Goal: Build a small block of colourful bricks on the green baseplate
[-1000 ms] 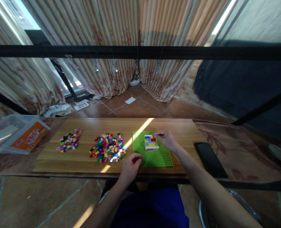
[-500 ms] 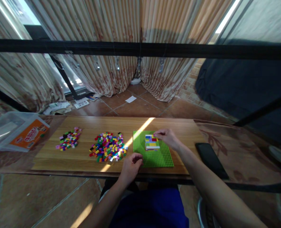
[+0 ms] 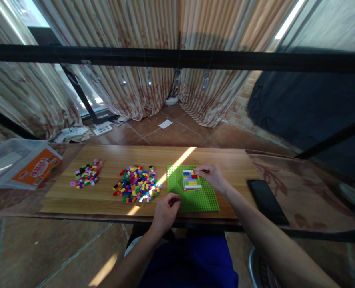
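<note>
A green studded baseplate (image 3: 201,202) lies on the wooden board in front of me. On it stands a small block of toy bricks (image 3: 191,181) in white, yellow, red, blue and lilac. My right hand (image 3: 211,175) is at the block's far right corner, thumb and fingers pinched together; whatever is between the fingertips is too small to make out. My left hand (image 3: 167,208) rests at the baseplate's near left edge with its fingers curled in and closed. Whether it holds anything is hidden.
Left of the baseplate lies a large pile of loose bricks (image 3: 138,184), with a smaller pile (image 3: 88,175) beyond. A clear plastic box (image 3: 24,164) with an orange label stands at the far left. A black phone (image 3: 267,202) lies to the right on the wooden table (image 3: 231,160).
The right hand has shifted very slightly at the block's corner, its fingers still pinched. My left hand stays at the baseplate's edge. The whole view has tilted a little.
</note>
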Action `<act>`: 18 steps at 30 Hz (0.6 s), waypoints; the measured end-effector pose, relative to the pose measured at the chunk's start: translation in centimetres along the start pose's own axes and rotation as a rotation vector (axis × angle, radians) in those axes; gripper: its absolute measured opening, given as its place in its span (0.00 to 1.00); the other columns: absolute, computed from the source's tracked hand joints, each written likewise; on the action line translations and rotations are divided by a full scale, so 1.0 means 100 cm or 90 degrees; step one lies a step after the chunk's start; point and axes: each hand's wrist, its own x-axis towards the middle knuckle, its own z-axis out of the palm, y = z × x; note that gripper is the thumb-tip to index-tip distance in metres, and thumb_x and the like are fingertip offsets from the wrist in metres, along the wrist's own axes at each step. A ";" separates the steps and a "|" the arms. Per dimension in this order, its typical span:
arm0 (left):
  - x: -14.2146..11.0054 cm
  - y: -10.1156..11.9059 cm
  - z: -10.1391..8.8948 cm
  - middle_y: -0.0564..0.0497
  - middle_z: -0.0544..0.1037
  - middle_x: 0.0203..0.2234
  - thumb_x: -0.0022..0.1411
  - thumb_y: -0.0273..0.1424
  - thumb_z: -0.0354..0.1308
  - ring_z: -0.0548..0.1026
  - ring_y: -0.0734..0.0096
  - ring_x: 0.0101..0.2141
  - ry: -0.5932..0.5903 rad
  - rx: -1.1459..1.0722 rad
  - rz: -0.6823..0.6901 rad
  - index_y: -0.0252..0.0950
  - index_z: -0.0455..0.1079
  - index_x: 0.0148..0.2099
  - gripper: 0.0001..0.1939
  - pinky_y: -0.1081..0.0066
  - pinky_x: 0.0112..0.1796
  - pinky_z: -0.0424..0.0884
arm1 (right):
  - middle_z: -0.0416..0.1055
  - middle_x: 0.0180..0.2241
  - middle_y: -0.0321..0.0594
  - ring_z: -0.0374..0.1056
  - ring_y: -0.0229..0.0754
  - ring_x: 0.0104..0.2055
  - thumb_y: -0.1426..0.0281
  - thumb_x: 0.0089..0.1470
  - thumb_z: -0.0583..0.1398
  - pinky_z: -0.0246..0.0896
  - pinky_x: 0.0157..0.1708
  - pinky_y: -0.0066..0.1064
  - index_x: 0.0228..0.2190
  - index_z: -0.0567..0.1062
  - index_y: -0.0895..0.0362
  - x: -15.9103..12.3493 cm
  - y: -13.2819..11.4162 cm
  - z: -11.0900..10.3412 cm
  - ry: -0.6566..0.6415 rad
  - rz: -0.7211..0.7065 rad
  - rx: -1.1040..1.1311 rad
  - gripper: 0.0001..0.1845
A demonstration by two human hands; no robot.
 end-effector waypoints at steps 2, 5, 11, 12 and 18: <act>0.000 0.000 0.000 0.51 0.78 0.26 0.51 0.30 0.59 0.76 0.69 0.27 -0.003 0.011 0.006 0.36 0.72 0.34 0.06 0.71 0.30 0.70 | 0.79 0.31 0.38 0.74 0.44 0.35 0.61 0.48 0.61 0.68 0.38 0.34 0.29 0.81 0.55 0.002 0.001 0.000 -0.004 0.007 -0.006 0.12; -0.001 0.001 -0.001 0.51 0.78 0.26 0.51 0.30 0.59 0.76 0.68 0.27 -0.003 0.014 0.015 0.36 0.72 0.34 0.06 0.70 0.31 0.71 | 0.79 0.30 0.38 0.73 0.44 0.33 0.61 0.48 0.61 0.67 0.36 0.34 0.29 0.81 0.56 0.006 0.001 -0.002 -0.028 0.009 -0.028 0.13; -0.003 0.006 0.000 0.52 0.77 0.24 0.51 0.30 0.59 0.76 0.68 0.26 0.002 0.012 0.003 0.36 0.72 0.33 0.05 0.70 0.30 0.70 | 0.78 0.29 0.37 0.72 0.42 0.31 0.63 0.47 0.62 0.66 0.33 0.31 0.28 0.81 0.56 0.011 0.002 -0.003 -0.044 0.010 -0.044 0.11; -0.003 0.006 0.000 0.52 0.77 0.24 0.51 0.29 0.59 0.76 0.68 0.26 0.002 0.015 0.002 0.36 0.72 0.33 0.05 0.70 0.30 0.70 | 0.78 0.28 0.37 0.72 0.42 0.31 0.62 0.47 0.61 0.65 0.33 0.31 0.28 0.81 0.56 0.012 0.003 -0.003 -0.044 0.017 -0.040 0.11; -0.003 0.005 -0.001 0.52 0.78 0.25 0.51 0.29 0.58 0.77 0.68 0.27 -0.002 0.039 0.015 0.37 0.72 0.33 0.05 0.70 0.31 0.71 | 0.77 0.26 0.39 0.70 0.39 0.27 0.59 0.45 0.62 0.62 0.27 0.28 0.29 0.81 0.58 0.009 0.002 0.000 -0.041 0.084 0.022 0.15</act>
